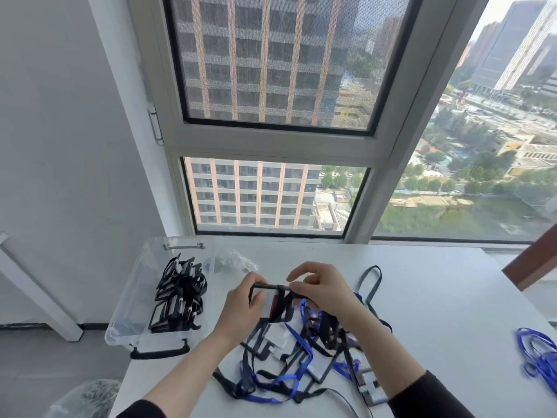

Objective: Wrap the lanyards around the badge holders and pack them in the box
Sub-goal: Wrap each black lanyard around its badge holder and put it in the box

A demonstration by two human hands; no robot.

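Above the tabletop [437,312], the left hand [238,306] grips a badge holder [269,309] while the right hand [324,289] pinches its black lanyard [284,298] at the top edge. If tension slackens, the wraps may slip off. The trailing strap could also snag the tangled pile [286,354] before the holder reaches the box [129,303].

The person wears a dark, nearly black top. The left sleeve [141,410] and the right sleeve [428,396] end high on the forearms; the left hand [241,309] and right hand [322,292] are bare.
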